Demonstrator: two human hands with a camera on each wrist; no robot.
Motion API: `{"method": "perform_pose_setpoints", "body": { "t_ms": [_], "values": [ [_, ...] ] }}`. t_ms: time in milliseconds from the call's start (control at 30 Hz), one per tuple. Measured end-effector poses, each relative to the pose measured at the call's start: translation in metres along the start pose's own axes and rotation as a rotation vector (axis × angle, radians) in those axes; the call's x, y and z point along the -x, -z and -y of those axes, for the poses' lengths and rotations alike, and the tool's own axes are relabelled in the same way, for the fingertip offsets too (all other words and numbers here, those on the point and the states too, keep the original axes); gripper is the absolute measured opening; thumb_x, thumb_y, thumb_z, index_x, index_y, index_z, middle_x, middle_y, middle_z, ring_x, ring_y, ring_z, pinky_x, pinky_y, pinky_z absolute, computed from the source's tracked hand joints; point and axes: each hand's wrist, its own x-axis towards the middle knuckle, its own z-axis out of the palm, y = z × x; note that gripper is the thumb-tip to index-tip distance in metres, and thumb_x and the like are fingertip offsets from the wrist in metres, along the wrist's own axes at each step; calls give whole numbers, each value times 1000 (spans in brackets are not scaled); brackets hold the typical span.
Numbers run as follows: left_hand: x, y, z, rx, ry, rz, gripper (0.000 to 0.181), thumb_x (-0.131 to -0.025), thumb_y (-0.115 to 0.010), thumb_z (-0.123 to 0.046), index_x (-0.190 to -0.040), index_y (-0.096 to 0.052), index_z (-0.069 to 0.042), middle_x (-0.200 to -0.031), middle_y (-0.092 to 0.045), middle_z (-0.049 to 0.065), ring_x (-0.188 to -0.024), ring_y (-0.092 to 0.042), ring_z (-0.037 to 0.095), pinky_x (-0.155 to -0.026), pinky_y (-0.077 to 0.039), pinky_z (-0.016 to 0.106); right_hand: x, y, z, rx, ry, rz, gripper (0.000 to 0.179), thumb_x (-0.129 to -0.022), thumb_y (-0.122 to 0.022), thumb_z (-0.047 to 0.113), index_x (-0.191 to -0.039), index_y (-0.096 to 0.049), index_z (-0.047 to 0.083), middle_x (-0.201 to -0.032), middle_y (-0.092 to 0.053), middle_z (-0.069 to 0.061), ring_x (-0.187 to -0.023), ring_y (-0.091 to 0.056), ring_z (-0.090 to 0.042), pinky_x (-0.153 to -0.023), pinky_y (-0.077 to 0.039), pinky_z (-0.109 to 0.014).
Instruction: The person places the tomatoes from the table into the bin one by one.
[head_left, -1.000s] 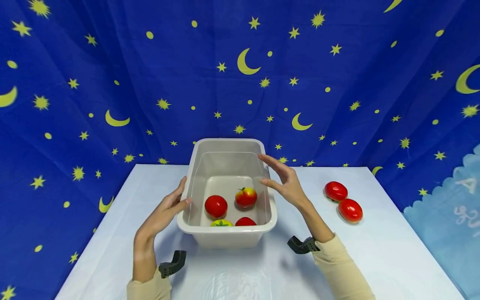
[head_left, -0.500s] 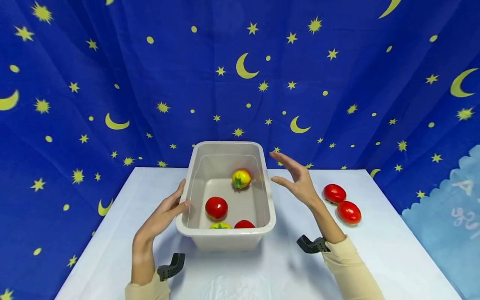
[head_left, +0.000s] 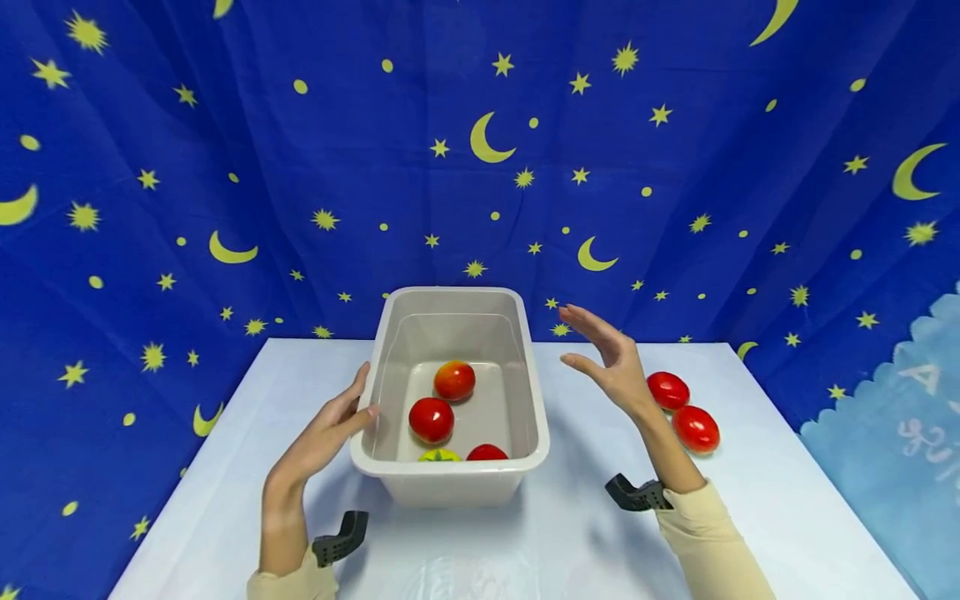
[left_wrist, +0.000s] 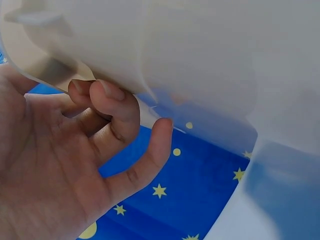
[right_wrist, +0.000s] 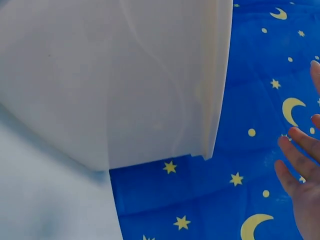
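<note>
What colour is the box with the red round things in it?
The box is pale grey, clearest in the head view.

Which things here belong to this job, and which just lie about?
Job, likely: grey rectangular plastic bin, gripped by left hand; four round red and yellow fruits inside; two glossy red fruits outside.

Merely surroundings: blue moon-patterned cloth; white table.

This looks like a makeshift recording booth. Blue moon-and-star cloth (head_left: 420, 192) backs the white counter (head_left: 772, 517), with black brackets (head_left: 339, 544) at both wrists.
</note>
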Motion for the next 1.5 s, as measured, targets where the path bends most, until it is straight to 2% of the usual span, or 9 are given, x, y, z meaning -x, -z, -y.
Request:
{"method": "perform_pose_setpoints", "body": {
  "t_ms": [333, 567, 767, 933, 1033, 1167, 1500],
  "values": [
    [1, 1, 0, -7, 0, -5, 70, -103, -48, -16, -155, -4, -1, -163, 4, 19, -148, 1, 45, -111, -9, 69, 16, 25, -10, 24, -1, -72, 61, -84, -67, -13, -140, -45, -8, -138, -52, -30, -131, -52, -14, -112, -35, -23],
    [1, 1, -2, -3, 10, -8, 71, -103, -49, -18, -156, -5, -2, -164, 3, 16, -148, -2, 45, -111, -12, 68, 30, 48, -13, 52, -31, -133, 61, -85, -66, -12, -141, -45, -7, -139, -54, -23, -128, -53, -12, -109, -37, -20],
    [0, 1, -3, -15, 12, -12, 69, -103, -48, -16, -156, -6, -2, -164, 3, 18, -148, -2, 46, -111, -11, 69, 44, 67, -15, 87, -39, -144, 60, -85, -66, -13, -141, -46, -6, -140, -55, -18, -128, -53, -10, -108, -37, -18],
    [-1, 1, -3, -7, 9, -11, 69, -103, -48, -14, -156, -5, -3, -164, 3, 17, -148, -2, 45, -111, -11, 69, 53, 80, -17, 92, -54, -164, 59, -83, -65, -16, -139, -44, -12, -139, -56, -19, -128, -53, -10, -108, -37, -17],
    [-1, 1, -3, -5, 11, -13, 70, -103, -49, -17, -156, -5, -3, -164, 3, 17, -148, -1, 44, -112, -10, 68, 58, 86, -18, 90, -74, -185, 59, -83, -65, -16, -139, -46, -10, -138, -59, -11, -127, -54, -9, -107, -37, -16],
    [1, 1, -3, -9, 20, -14, 70, -103, -48, -16, -156, -5, -2, -163, 4, 18, -148, 0, 45, -111, -9, 69, 66, 93, -20, 126, -97, -208, 60, -83, -66, -15, -140, -49, -4, -137, -60, -4, -126, -54, -7, -105, -38, -14],
    [2, 1, -3, -2, 17, -9, 69, -103, -48, -15, -156, -5, -3, -164, 4, 16, -148, 0, 44, -111, -9, 69, 91, 110, -33, 251, -181, -278, 61, -85, -67, -11, -141, -47, -3, -139, -58, -7, -125, -53, -1, -101, -40, -11]
  ]
}}
